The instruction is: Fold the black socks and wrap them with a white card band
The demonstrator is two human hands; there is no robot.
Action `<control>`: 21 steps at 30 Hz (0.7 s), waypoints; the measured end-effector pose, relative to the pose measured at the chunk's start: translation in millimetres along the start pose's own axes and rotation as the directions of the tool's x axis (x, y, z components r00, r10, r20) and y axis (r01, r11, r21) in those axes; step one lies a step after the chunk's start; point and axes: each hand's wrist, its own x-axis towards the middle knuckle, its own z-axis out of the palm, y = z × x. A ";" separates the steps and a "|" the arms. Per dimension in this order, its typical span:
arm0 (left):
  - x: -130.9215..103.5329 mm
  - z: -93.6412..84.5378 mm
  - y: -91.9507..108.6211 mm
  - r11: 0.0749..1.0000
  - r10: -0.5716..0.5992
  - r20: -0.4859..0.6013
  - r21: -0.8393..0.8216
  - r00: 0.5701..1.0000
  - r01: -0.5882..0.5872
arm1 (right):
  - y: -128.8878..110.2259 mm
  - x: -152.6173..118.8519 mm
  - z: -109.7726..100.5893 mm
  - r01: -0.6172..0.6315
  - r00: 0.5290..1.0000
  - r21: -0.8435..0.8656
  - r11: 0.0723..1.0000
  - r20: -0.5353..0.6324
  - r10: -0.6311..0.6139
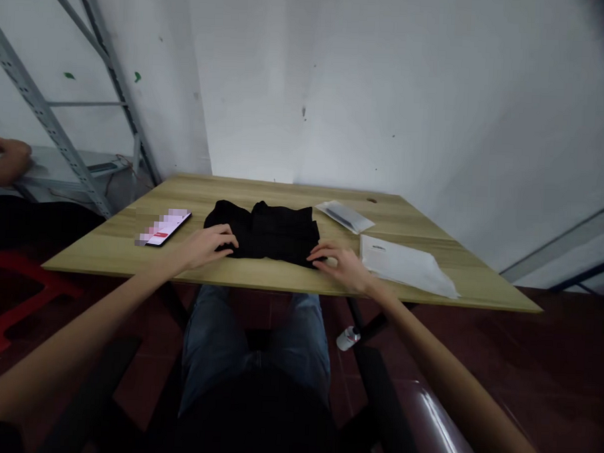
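A folded piece of black cloth, perhaps a garment, lies in uneven layers near the front edge of the wooden table. At its left end is my left hand, with bent fingers and thumb closed on the near left edge. My right hand pinches the near right corner between thumb and fingers. Just beyond that hand lies a white plastic bag with a small printed label. A smaller translucent packet with something dark inside rests behind it.
A lit phone lies on the left of the wooden table. A metal shelf frame, another person's hand and a red stool are at left. Below the table, a can is on the floor. A white wall stands behind.
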 end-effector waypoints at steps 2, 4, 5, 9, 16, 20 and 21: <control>-5.4 4.5 0.8 1.000 -0.025 0.002 -0.015 1.000 0.025 | -1.5 -12.0 6.0 -0.001 0.999 -0.013 1.000 0.047 0.001; -3.3 4.4 1.3 0.999 -0.043 -0.009 -0.025 0.999 0.042 | -3.4 -16.6 6.2 -0.002 0.998 -0.021 1.000 0.058 0.003; 0.6 2.8 1.7 0.999 -0.044 -0.017 -0.020 0.999 0.044 | -4.1 -15.5 4.2 -0.006 0.999 -0.022 1.000 0.052 0.007; 30.9 -2.2 3.4 0.996 -0.014 -0.098 0.088 0.995 0.022 | 0.9 8.5 -7.1 -0.095 0.990 -0.061 0.994 -0.111 0.088; 83.4 14.0 -1.4 0.992 0.030 0.036 0.118 0.999 -0.034 | 25.9 54.2 -2.9 -0.350 0.936 -0.273 0.896 -0.125 0.328; 94.6 7.1 -12.8 0.999 0.035 0.021 0.040 0.999 -0.036 | 28.4 72.3 -9.6 -0.370 0.918 -0.218 0.903 -0.235 0.320; 98.8 3.4 -16.8 1.000 0.031 0.000 0.005 1.000 -0.031 | 28.9 79.5 -13.7 -0.376 0.912 -0.207 0.903 -0.258 0.320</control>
